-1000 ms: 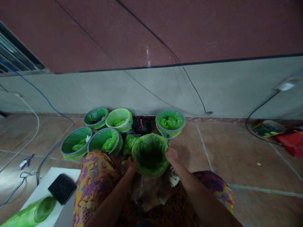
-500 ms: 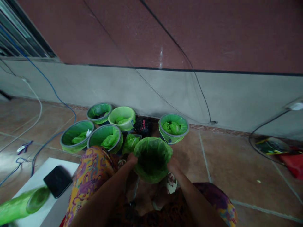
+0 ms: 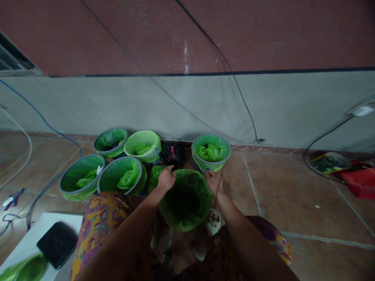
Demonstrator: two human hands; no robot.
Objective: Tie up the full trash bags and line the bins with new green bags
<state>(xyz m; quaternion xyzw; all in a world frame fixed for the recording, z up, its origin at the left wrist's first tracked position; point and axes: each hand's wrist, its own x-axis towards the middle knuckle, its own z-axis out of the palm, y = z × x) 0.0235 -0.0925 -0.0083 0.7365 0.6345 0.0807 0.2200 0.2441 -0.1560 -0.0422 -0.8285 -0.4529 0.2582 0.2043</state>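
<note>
- Both hands have shifted since half a second ago, from the near sides of the lined bin point(image 3: 186, 201) up to its far rim.
- Left hand point(image 3: 166, 178): fingers curled over the far-left edge of the green liner, pinching the plastic at the rim.
- Right hand point(image 3: 213, 182): closed on the far-right edge of the same liner, fingers bent down over the rim.
- Lined bin sits on the tiled floor point(image 3: 278, 195) between the person's knees, liner spread wide, inside dark.
- Beyond the lined bin, against the grey wall point(image 3: 293, 109): one bucket point(image 3: 210, 152) with bunched green plastic in it, just past the right hand.
- Left of the lined bin: a cluster of four green-lined buckets point(image 3: 122, 177), close together; a black bag point(image 3: 172, 153) with a red tie lies behind, by the wall.
- Far left of the lined bin: a white board point(image 3: 23, 246) carrying a black flat object point(image 3: 57, 244).
- Right of the lined bin, well apart: red item point(image 3: 361, 181) and black cables by the wall.
</note>
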